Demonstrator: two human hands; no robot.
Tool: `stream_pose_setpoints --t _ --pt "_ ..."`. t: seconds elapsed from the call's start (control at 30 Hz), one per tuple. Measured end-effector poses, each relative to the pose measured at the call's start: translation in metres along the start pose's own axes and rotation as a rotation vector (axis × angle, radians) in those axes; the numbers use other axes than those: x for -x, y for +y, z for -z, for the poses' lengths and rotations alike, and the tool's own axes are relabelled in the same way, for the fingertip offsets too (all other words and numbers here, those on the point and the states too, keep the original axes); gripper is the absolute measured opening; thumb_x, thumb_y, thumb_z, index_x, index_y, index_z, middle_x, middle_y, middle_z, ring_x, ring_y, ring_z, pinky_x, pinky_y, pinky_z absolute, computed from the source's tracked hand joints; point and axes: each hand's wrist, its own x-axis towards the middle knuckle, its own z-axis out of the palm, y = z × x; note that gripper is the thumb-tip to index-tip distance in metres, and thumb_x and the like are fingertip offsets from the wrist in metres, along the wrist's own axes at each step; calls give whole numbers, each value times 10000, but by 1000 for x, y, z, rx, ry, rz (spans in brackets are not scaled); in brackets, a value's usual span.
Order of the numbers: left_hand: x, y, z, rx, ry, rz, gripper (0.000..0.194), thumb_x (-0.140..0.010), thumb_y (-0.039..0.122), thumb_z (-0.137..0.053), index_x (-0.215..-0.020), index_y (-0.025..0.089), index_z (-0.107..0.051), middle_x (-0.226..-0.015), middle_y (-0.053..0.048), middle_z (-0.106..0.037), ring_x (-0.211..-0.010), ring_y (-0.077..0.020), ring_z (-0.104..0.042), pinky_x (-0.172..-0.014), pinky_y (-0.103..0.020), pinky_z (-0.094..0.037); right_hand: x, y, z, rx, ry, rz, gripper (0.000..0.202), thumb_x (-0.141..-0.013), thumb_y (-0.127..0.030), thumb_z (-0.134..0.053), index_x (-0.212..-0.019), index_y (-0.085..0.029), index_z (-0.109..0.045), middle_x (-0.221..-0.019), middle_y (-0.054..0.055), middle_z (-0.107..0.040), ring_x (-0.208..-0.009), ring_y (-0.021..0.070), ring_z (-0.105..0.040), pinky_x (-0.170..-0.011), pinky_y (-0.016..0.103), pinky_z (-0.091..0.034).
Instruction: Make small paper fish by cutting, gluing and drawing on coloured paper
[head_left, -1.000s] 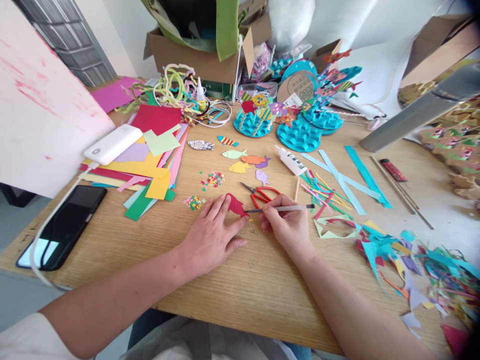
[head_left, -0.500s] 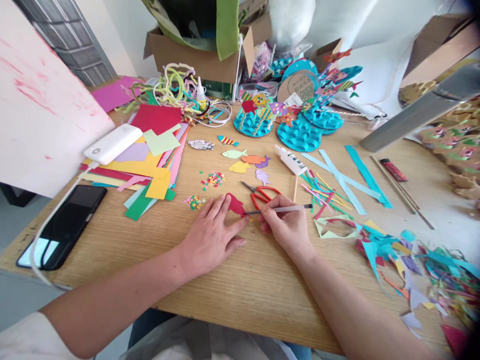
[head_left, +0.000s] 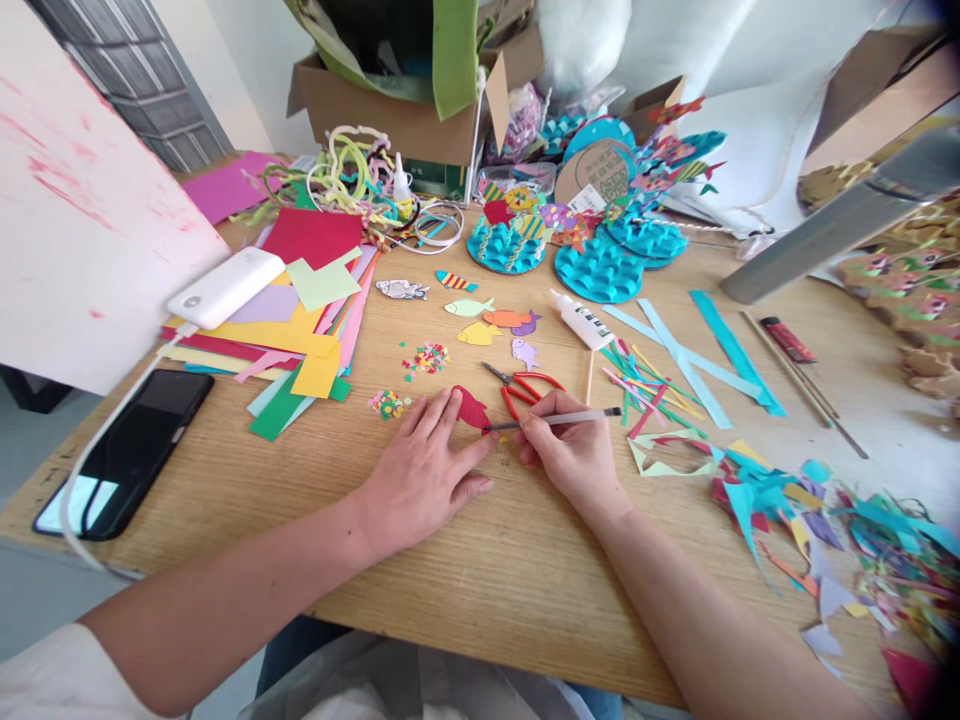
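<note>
A red paper fish (head_left: 471, 410) lies flat on the wooden table. My left hand (head_left: 424, 462) rests palm down with its fingers stretched out, fingertips on the fish's left and lower edges. In my right hand (head_left: 568, 437) is a slim grey pen (head_left: 581, 416), its tip touching the fish's tail end. Just beyond the right fingers are red-handled scissors (head_left: 517, 388). Several finished paper fish, among them a yellow fish (head_left: 477, 334) and an orange fish (head_left: 505, 319), lie farther back. Small confetti piles (head_left: 427, 360) sit beyond my left fingers.
A white glue bottle (head_left: 583, 320) and paper strips (head_left: 682, 350) lie to the right, with paper scraps (head_left: 817, 520) nearer me. Stacked coloured paper (head_left: 315, 240), a white power bank (head_left: 225, 288) and a phone (head_left: 127, 455) are left. Blue egg-tray bases (head_left: 600, 268) stand behind.
The pen has shifted very slightly to the left at the fish's tail. My left hand stays in place.
</note>
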Motion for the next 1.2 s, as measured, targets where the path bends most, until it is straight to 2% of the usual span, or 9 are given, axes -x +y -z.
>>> stream_pose_setpoints --t 0.2,0.57,0.97,1.2 --pt "0 0 0 -6 7 -2 467 -948 503 -484 -1364 303 -555 -1534 -164 -387 -1428 -363 -340 -1136 -546 -312 0 -1 0 0 10 0 235 -700 -365 -700 -651 -213 -527 -483 -21 -599 -356 115 -531 -346 209 -422" --pt "0 0 0 6 3 2 457 -943 499 -502 -1357 314 -563 -1552 -150 -366 -1431 -356 -336 -1131 -553 -314 0 -2 -1 -8 51 -21 245 -689 -357 -703 -638 -220 -507 -484 -17 -607 -347 114 -525 -328 204 -417" --pt "0 0 0 12 7 -1 464 -939 501 -502 -1358 312 -563 -1532 -159 -391 -1428 -361 -339 -1132 -560 -315 -1 2 1 13 114 3 144 -702 -258 -664 -646 -202 -544 -500 -17 -622 -340 112 -537 -318 195 -408" --pt "0 0 0 19 -6 1 459 -947 503 -486 -1356 311 -567 -1545 -169 -369 -1436 -365 -326 -1136 -564 -303 -1 3 0 4 126 13 150 -698 -249 -673 -639 -199 -545 -512 -11 -625 -351 112 -540 -326 199 -422"
